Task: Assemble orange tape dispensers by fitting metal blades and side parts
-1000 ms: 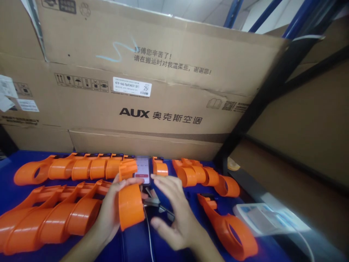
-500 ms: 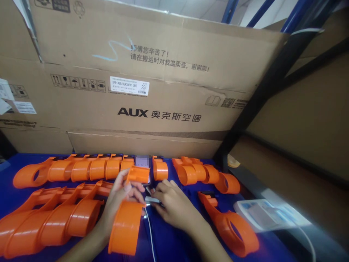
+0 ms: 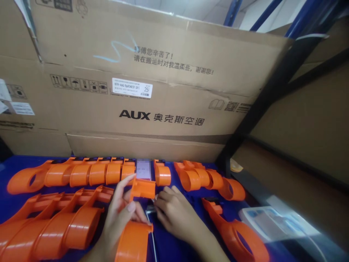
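Note:
My left hand [image 3: 120,214] is closed around an orange plastic holder. The holder has a boxy clip end [image 3: 144,189] above the fingers and a wide ring [image 3: 134,242] below. Close beside it on the right, my right hand [image 3: 173,213] has its fingers curled together on a small silver-grey piece [image 3: 150,209], mostly hidden by the fingers. A thin white cable [image 3: 154,243] runs down between the hands. Where its upper end goes is hidden. Behind the clip end, a phone [image 3: 143,169] with a lit screen lies at the back of the blue surface.
Similar orange holders stand in a back row [image 3: 89,174], a left front group [image 3: 51,225] and a right cluster [image 3: 195,178]. Another holder [image 3: 240,233] lies at right, beside a white box [image 3: 275,222]. A large cardboard carton [image 3: 163,98] and black post [image 3: 251,105] bound the area.
The orange holder has shifted slightly right and down in view, its clip end now near my right fingers. The grey piece, plainer before, is now mostly covered. The camera view has shifted slightly.

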Demonstrator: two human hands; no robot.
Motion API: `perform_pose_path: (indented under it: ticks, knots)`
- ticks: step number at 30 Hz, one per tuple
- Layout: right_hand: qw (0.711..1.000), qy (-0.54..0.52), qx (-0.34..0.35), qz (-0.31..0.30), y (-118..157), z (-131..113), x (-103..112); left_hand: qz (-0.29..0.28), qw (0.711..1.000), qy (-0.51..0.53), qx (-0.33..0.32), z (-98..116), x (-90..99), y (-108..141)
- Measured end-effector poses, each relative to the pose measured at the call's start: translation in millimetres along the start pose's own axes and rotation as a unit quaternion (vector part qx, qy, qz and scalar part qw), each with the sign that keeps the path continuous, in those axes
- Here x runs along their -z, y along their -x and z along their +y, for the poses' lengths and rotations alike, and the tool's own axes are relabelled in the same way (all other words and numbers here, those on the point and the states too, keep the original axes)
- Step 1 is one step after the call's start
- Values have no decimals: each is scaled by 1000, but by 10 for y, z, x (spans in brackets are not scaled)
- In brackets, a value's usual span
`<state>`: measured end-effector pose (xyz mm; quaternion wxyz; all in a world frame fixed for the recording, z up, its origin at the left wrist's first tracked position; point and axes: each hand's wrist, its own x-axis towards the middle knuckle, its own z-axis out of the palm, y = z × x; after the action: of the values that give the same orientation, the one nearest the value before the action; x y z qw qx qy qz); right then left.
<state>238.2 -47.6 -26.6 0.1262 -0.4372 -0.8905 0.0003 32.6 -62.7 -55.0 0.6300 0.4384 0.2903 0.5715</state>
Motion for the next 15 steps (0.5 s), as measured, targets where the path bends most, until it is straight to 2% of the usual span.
perform_pose_path:
  ticks: [3,6,8,11,13,15]
  knots:
    - [998,-42,-12,45,8,-1,17,35,998,41,16,-15,-47,-12]
    - [978,-173,-56,102,23,-10,70,46,997,59,20,-54,-52,-25]
    - [941,-289,-94,147,27,-25,109,49,997,57,27,-80,-46,-20]
    - [861,-435,-149,218,15,-51,146,60,995,55,49,-105,-44,-10]
    - [814,-497,-182,238,-4,-62,151,68,995,56,56,-114,-52,-8]
    - [783,-540,-203,231,-24,-66,140,76,994,58,54,-122,-66,-9]
